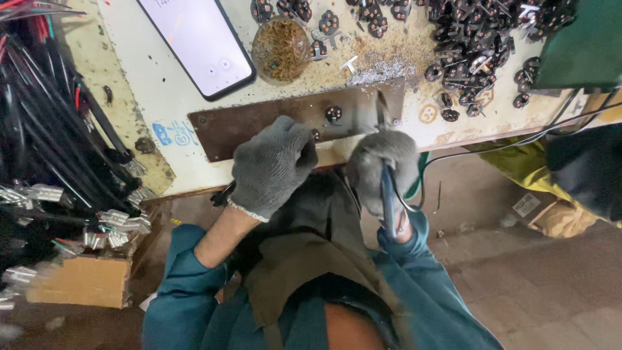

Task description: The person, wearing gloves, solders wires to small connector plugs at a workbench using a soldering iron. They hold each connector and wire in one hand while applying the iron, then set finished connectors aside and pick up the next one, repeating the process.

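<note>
My left hand (271, 165), in a grey glove, is closed at the front edge of a brown metal plate (259, 126) fixed to the workbench; what it grips is hidden under the fingers. My right hand (383, 170), also gloved, holds a soldering iron (389, 201) with a blue handle, its tip reaching up to the plate's right end. A small black round part (333, 114) sits on the plate between the hands.
A phone (197, 40) with a lit screen lies at the bench's back left. A round dish of brown wire wool (280, 48) stands beside it. Several black round parts (479, 45) are heaped at back right. Black cables with metal terminals (71, 162) hang at left.
</note>
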`<state>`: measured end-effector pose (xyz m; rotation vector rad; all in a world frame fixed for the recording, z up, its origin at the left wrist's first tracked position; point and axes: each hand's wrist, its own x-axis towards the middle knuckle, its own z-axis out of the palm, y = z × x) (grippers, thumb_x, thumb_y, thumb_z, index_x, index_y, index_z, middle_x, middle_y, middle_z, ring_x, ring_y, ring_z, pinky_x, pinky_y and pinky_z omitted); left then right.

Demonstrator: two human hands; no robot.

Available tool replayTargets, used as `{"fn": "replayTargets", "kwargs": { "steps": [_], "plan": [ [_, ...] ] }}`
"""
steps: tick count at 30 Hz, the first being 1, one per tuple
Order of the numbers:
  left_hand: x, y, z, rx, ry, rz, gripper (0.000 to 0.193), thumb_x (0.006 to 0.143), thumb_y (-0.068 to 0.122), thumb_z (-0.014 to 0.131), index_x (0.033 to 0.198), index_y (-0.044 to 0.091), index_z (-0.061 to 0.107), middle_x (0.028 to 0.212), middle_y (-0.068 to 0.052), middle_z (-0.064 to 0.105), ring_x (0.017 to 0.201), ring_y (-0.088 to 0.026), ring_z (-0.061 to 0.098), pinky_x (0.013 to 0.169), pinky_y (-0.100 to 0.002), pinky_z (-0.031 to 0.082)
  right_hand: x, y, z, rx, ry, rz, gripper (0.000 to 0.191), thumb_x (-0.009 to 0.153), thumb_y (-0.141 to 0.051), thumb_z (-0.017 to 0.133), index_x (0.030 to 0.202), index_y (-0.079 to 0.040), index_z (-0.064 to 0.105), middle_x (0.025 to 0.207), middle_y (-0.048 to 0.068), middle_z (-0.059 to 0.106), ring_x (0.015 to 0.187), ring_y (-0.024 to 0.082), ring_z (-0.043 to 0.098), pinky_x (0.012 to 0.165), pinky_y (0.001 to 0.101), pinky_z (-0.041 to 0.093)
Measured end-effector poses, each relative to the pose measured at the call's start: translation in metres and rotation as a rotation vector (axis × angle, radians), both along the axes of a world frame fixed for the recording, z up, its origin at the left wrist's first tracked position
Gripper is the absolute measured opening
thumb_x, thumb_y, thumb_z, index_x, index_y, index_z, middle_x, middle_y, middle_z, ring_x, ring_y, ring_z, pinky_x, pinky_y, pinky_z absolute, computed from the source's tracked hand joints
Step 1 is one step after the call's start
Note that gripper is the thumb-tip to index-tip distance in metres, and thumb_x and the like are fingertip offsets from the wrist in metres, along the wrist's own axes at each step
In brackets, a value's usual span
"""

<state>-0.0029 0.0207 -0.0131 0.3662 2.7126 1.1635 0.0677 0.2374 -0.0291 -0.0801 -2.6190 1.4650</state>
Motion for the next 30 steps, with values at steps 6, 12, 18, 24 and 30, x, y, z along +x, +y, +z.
{"fn": "replayTargets", "kwargs": {
  "steps": [6, 12, 18, 24, 30],
  "plan": [
    [0.002, 0.002, -0.004, -0.03, -0.018, -0.024, 0.014, 0.085, 0.023, 0.076, 0.088, 0.017, 0.064, 0.087, -0.006, 0.06, 0.073, -0.029, 0.066, 0.059, -0.044, 0.051, 0.006, 0.022, -0.038, -0.116, -0.175, 0.018, 0.019, 0.096, -0.016, 0.072, 0.109, -0.006, 0.064, 0.097, 0.006, 0.068, 0.084, 0.018, 0.067, 0.072, 0.0307, 0.054],
    [0.005, -0.002, -0.006, 0.0, -0.034, -0.045, 0.024, 0.08, 0.026, 0.078, 0.098, 0.016, 0.066, 0.094, -0.008, 0.061, 0.079, -0.031, 0.067, 0.061, -0.045, 0.051, -0.022, -0.006, -0.032, 0.316, 0.057, 0.266, 0.02, 0.088, -0.009, 0.082, 0.102, -0.01, 0.068, 0.096, 0.008, 0.073, 0.08, 0.029, 0.073, 0.071, 0.0356, 0.055],
    [0.003, -0.002, -0.006, 0.005, -0.017, -0.03, 0.024, 0.08, 0.026, 0.079, 0.099, 0.016, 0.067, 0.096, -0.008, 0.062, 0.08, -0.032, 0.067, 0.063, -0.045, 0.053, -0.04, -0.015, -0.016, 0.204, -0.022, 0.248, 0.017, 0.086, -0.007, 0.083, 0.091, -0.011, 0.067, 0.089, 0.008, 0.072, 0.079, 0.029, 0.073, 0.069, 0.0381, 0.056],
    [0.018, -0.006, -0.017, 0.038, -0.097, -0.042, 0.027, 0.085, 0.022, 0.077, 0.109, 0.015, 0.068, 0.104, -0.009, 0.065, 0.091, -0.03, 0.069, 0.072, -0.043, 0.055, -0.04, -0.019, -0.015, 0.426, -0.01, 0.238, 0.032, 0.081, -0.014, 0.09, 0.095, -0.01, 0.062, 0.088, 0.01, 0.069, 0.079, 0.034, 0.07, 0.069, 0.0415, 0.055],
    [0.062, -0.024, -0.012, -0.31, 0.281, 0.217, 0.041, 0.087, 0.026, 0.075, 0.125, 0.015, 0.066, 0.113, -0.009, 0.064, 0.096, -0.032, 0.065, 0.081, -0.045, 0.053, -0.04, -0.027, -0.016, 0.183, 0.168, 0.12, 0.042, 0.088, -0.006, 0.087, 0.114, -0.01, 0.054, 0.109, 0.012, 0.069, 0.092, 0.029, 0.068, 0.085, 0.0383, 0.054]
  ]
}}
